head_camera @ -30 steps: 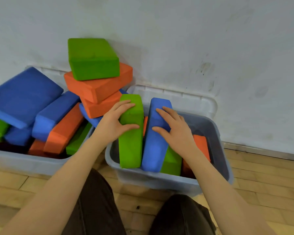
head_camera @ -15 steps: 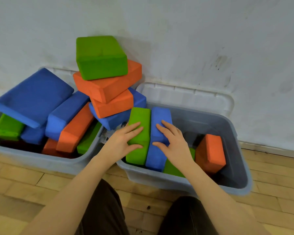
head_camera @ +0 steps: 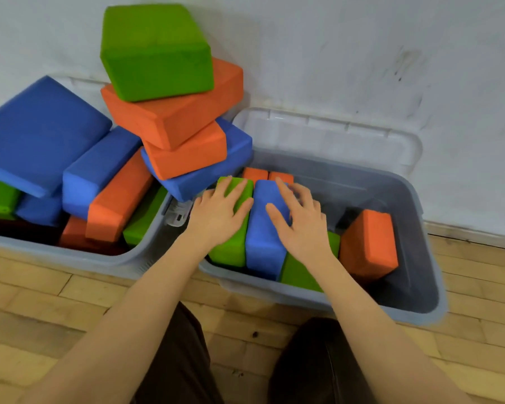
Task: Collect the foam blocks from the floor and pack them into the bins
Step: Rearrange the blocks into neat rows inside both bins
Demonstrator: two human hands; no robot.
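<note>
Green block [head_camera: 231,225] and blue block [head_camera: 264,228] stand edge-up in the right bin [head_camera: 420,217]; left hand [head_camera: 216,217] presses flat, right hand [head_camera: 301,225], blurred, seemingly open above.

We see the left hand [head_camera: 220,212] flat on a green block [head_camera: 231,243] and the right hand [head_camera: 301,225], fingers spread, on the blue block [head_camera: 263,237] touching it, both standing on edge at the left end of the right bin [head_camera: 420,313]. An orange block [head_camera: 368,243] leans near its right wall. The left bin [head_camera: 79,258] is heaped over its rim, a green block on top [head_camera: 155,51]
</note>
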